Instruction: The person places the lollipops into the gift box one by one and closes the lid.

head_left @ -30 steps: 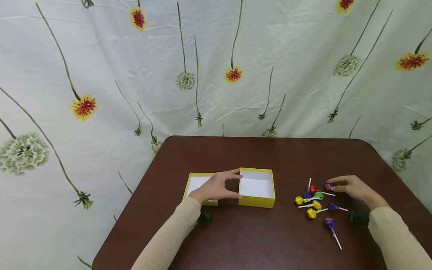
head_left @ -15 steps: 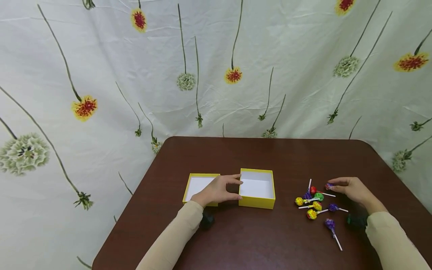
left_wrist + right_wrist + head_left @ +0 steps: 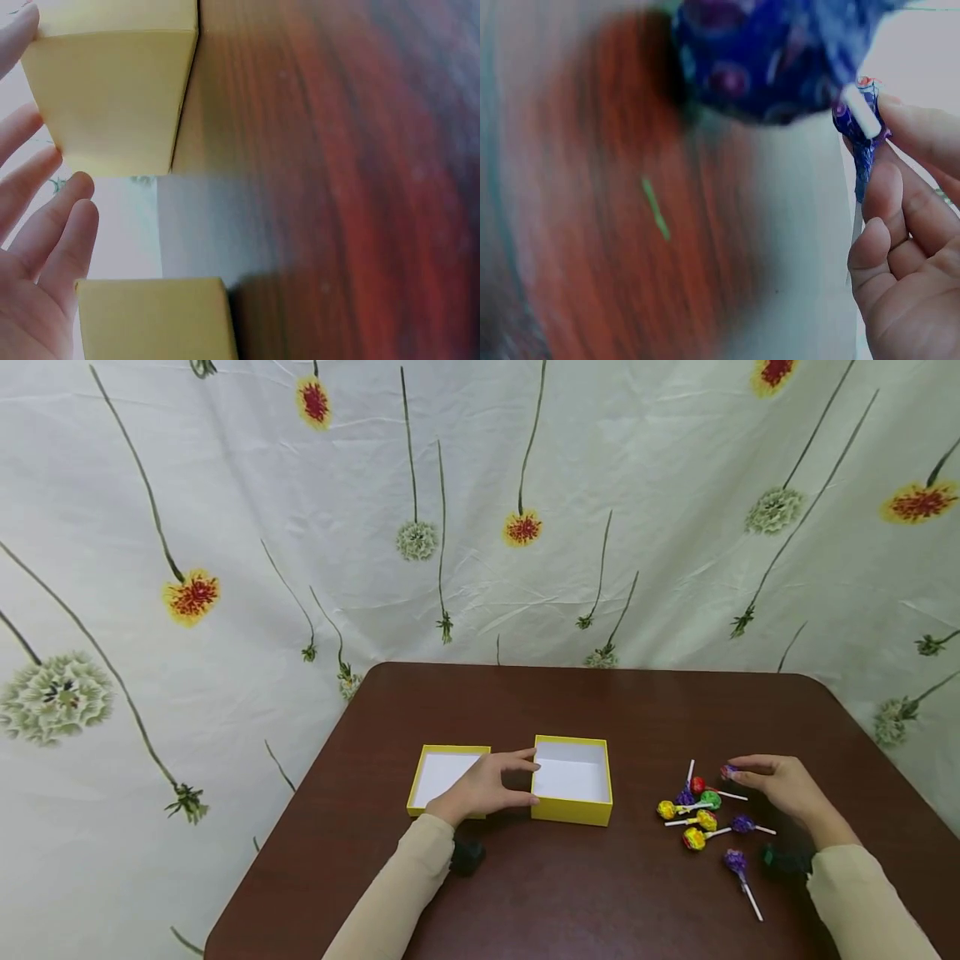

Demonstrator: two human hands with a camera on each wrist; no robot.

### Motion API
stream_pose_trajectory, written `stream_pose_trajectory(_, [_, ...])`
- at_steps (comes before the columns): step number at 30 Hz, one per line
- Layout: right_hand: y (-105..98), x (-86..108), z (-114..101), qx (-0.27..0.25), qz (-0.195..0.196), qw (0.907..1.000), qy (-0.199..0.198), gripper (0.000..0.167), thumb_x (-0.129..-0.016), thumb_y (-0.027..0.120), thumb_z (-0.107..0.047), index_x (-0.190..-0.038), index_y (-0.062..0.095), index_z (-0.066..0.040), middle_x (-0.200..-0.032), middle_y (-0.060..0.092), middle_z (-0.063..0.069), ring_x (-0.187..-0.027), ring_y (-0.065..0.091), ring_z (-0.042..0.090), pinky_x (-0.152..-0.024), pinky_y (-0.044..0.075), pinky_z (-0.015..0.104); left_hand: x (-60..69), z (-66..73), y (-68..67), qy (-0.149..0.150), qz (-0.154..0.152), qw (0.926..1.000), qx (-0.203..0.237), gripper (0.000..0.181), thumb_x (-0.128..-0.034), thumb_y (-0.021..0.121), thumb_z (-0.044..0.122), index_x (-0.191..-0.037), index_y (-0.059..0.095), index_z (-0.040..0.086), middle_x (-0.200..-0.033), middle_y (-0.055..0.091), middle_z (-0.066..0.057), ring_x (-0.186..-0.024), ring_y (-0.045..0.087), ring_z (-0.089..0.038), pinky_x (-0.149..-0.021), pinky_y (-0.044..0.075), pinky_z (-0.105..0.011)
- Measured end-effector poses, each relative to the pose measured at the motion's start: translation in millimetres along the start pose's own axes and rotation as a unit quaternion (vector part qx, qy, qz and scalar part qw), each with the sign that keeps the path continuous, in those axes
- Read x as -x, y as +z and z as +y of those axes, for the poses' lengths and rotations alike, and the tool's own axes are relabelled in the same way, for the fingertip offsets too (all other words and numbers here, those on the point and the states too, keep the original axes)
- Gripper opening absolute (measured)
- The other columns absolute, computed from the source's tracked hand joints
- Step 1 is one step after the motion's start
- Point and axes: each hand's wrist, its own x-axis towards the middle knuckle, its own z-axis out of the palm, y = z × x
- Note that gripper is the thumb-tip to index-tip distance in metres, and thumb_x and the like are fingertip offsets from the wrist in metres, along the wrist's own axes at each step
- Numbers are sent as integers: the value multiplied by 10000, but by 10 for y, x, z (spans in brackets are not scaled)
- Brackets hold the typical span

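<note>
My left hand (image 3: pixel 482 787) rests its fairly straight fingers against the left side of a yellow open box (image 3: pixel 573 811) with a white inside. The left wrist view shows those fingertips (image 3: pixel 49 157) at the edge of the box wall (image 3: pixel 112 97). On the right, my right hand (image 3: pixel 786 787) pinches a purple-wrapped lollipop (image 3: pixel 861 131) between thumb and fingers, near the table. Just left of it lies a loose group of lollipops, among them a red one (image 3: pixel 697 785), a green one (image 3: pixel 710 799) and a yellow one (image 3: pixel 694 838).
A shallow yellow lid (image 3: pixel 450 748), white inside, lies left of the box, partly behind my left hand. Another purple lollipop (image 3: pixel 736 861) lies apart, nearer the front of the dark brown table (image 3: pixel 585 893). Behind the table hangs a flower-patterned cloth (image 3: pixel 465 585).
My right forearm has swung slightly left while the hand keeps its pinch on the purple lollipop. The left hand stays at the box, its forearm shifted a little to the right.
</note>
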Motion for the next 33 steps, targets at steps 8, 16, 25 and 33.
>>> stream_pose_trajectory(8, [28,30,-66,-55,80,9999,93,425,-1007,620,-240,-1232,641,120,-1239,630,344,-1197,517,549,-938,457,683,15,-10,0,22,-9,9999,159,532,-839,822,348,-1322,672,184,-1550,472,52,-1449,431,-203,-1149,421,-434])
stream_pose_trajectory(16, [75,57,-136,-30,263,9996,-80,394,-1007,620,-224,-1207,663,113,-1173,681,306,-1165,557,511,-919,484,644,57,-20,12,63,99,9994,339,525,-838,827,308,-1319,673,168,-1545,479,42,-1445,436,-207,-1154,413,-447])
stream_pose_trajectory(25, [134,77,-222,-229,519,9984,7,432,-1020,600,-259,-1252,643,103,-1206,664,319,-1194,540,518,-929,478,648,80,-30,30,102,181,9987,475,537,-850,815,302,-1344,654,167,-1552,464,52,-1457,416,-215,-1164,398,-460])
stream_pose_trajectory(33, [182,113,-318,-407,630,9971,124,446,-1027,585,-280,-1279,634,85,-1216,664,311,-1205,535,516,-943,472,658,81,-39,44,76,188,9983,555,525,-854,813,280,-1342,657,168,-1548,470,57,-1459,413,-207,-1165,397,-452])
